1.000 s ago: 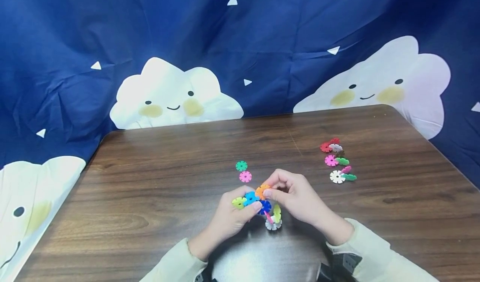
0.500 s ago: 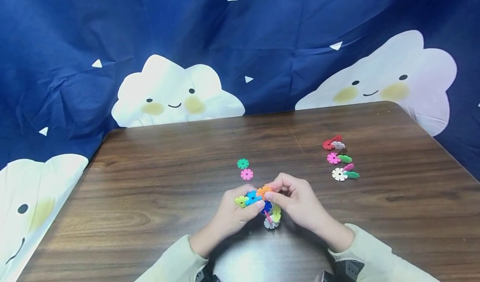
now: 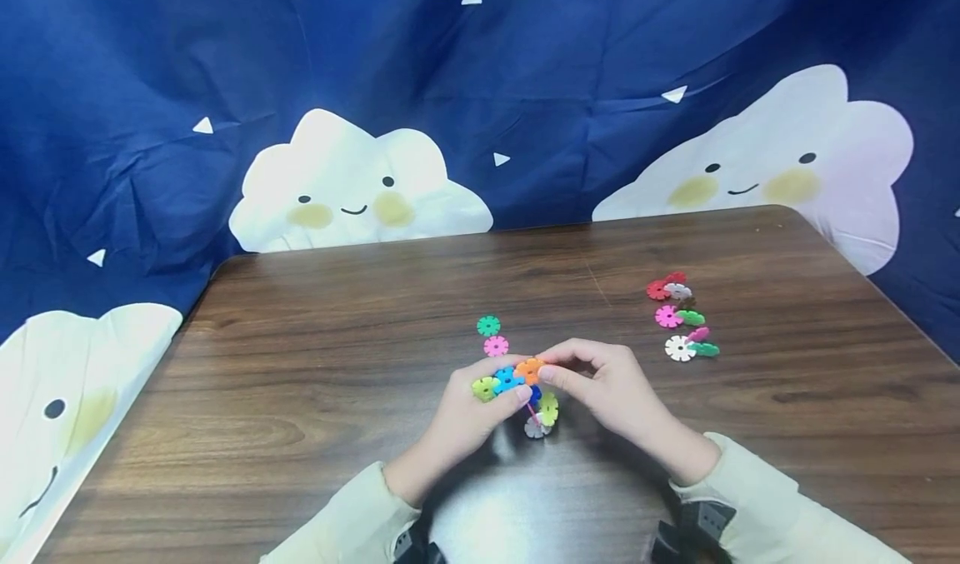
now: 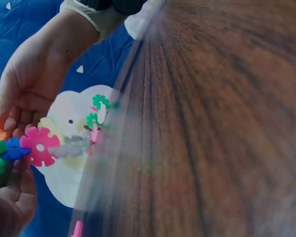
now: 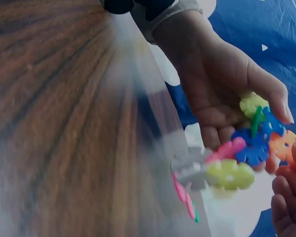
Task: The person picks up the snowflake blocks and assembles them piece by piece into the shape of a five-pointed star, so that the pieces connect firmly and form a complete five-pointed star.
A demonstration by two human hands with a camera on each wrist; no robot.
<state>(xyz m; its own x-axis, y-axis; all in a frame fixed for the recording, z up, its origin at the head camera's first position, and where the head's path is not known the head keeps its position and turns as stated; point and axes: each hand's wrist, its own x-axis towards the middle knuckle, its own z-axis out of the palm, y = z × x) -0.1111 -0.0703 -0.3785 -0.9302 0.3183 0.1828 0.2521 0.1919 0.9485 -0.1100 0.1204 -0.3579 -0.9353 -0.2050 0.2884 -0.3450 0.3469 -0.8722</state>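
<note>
A: What are the hands doing?

B: Both are holding one cluster (image 3: pixel 521 389) of snap-together discs just above the counter (image 3: pixel 315 397), near its front edge. The left hand (image 3: pixel 468 418) is gripping it from the left, fingers curled round a yellow-green disc (image 3: pixel 483 388) and a light blue disc (image 3: pixel 506 378), with the thumb lying across the front.

A: And the right one?

B: The right hand (image 3: pixel 611 389) is pinching the orange disc (image 3: pixel 529 369) at the top of the cluster between thumb and forefinger; the other fingers are curling behind.

A: What is hanging below?

B: A dark blue disc (image 3: pixel 534 395), a pink piece (image 3: pixel 531 411) seen edge-on, a yellow disc (image 3: pixel 549 407) and a white disc (image 3: pixel 536 427) at the bottom. The white one is sitting close to the counter; I cannot tell whether it is touching.

A: Do the wrist views add anything?

B: The right wrist view is showing the left hand (image 5: pixel 227 84) with its palm cupped under the cluster (image 5: pixel 241 158), and the right fingertips (image 5: pixel 286 197) coming in at the lower right corner. The left wrist view is blurred; it is showing a pink disc (image 4: pixel 39 145) of the cluster beside the right hand (image 4: pixel 34 84).

A: Anything else lying about?

B: A green disc (image 3: pixel 488 325) and a pink disc (image 3: pixel 496 346) are lying flat, just beyond the hands, touching each other or nearly so. Well to the right, a pile (image 3: pixel 678 318) of loose red, white, pink and green discs is lying in a row. Behind the counter a blue cloth (image 3: pixel 525 64) with smiling clouds is hanging.
</note>
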